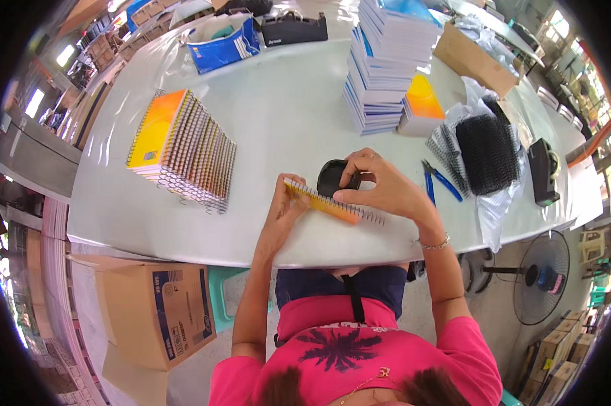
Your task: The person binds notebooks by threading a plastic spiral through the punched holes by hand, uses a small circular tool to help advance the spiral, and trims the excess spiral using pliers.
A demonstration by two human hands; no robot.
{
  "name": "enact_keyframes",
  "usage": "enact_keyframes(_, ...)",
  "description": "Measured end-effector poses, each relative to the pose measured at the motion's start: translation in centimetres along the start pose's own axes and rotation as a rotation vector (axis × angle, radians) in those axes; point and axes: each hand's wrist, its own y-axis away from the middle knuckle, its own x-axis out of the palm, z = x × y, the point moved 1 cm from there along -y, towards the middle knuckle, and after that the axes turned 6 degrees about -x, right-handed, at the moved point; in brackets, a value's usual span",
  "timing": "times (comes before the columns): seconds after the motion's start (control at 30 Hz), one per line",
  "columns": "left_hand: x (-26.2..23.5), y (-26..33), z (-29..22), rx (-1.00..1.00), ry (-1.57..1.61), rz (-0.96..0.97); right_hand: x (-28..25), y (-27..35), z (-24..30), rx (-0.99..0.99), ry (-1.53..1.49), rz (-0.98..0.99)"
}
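My left hand (290, 203) grips a small spiral notebook (336, 211) with a yellow-orange cover by its left end, its bound edge turned up. A thin wire coil (371, 216) runs along that edge and sticks out past the notebook's right end. Just behind it sits a round black dish-like object (330, 176). My right hand (370, 179) bends over the dish, thumb and fingers curled close together by its near rim and the coil. Whatever is between those fingertips is hidden.
Coil-bound notebooks (190, 149) stand stacked at left. A tall pile of booklets (387, 68) rises at the back. At right lie blue-handled pliers (441, 181), black coils (487, 155) on plastic wrap and a black tape dispenser (542, 172). Below the table are a cardboard box (133, 311) and a fan (541, 277).
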Motion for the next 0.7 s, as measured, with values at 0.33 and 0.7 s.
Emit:
enact_keyframes(0.33,1.5,0.5,-0.3,-0.005,-0.115,-0.153,-0.4,-0.8,-4.1,0.015,0.38,-0.427)
enact_keyframes(0.7,4.1,1.8,-0.4,0.106,-0.13,-0.352,-2.0,7.8,-6.1,0.572,0.795,-0.718)
